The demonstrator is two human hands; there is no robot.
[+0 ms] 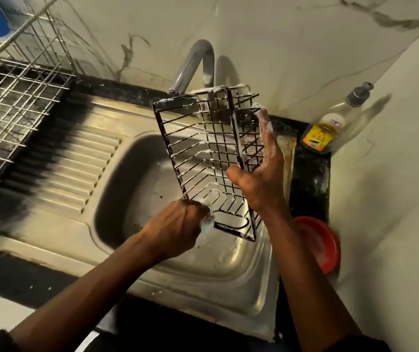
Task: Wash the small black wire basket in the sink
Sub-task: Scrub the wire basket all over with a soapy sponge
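The small black wire basket [198, 158] hangs tilted over the steel sink [137, 199], its wires streaked with white foam. My right hand [261, 174] grips its right side wall, thumb on the rim and soapy fingers through the wires. My left hand [178, 227] is closed around a small foamy scrub pad [207, 222] and presses it against the basket's lower left corner. The tap spout [193, 67] curves just behind the basket's top edge; no water stream is visible.
A large chrome dish rack [13, 97] stands on the left of the ribbed drainboard [76, 168]. A dish-soap pump bottle [330, 123] sits in the right corner by the marble wall. A red bowl [322, 242] lies right of the sink.
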